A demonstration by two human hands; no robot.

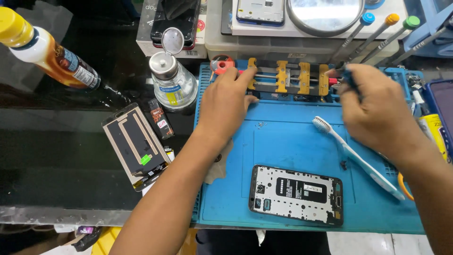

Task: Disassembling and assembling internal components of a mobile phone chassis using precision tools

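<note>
Scanning left to right across the bench:
bottle: yellow cap, lying tilted on the black glass top at far left, well apart from both hands.
screen panel: detached, face down on the black glass, just left of the blue mat; thin and brittle by the look of it.
solvent dispenser: small glass bottle with metal pump top, lid flipped up, just beside the mat's left edge.
left hand: fingers spread and pressed down on the left end of the holding jig, thumb on the mat below it; it braces rather than grips, nothing closed in the palm.
holding jig: black rails with four yellow clamps, at the top edge of the mat between the two hands. Judged stiff and fairly heavy (metal frame); take it by the outer rails, not by the sliding clamps.
phone body: open-backed, flat on the mat near its front edge, untouched; judged light and fragile, best lifted by the side edges.
toothbrush: white, lying diagonally on the mat, handle passing under the right wrist.
right hand: fingers curled tight round a thin dark-handled tool, tip at the jig's right end; what the tip touches I cannot tell.
screwdrivers: coloured caps, standing in a rack behind.
</note>
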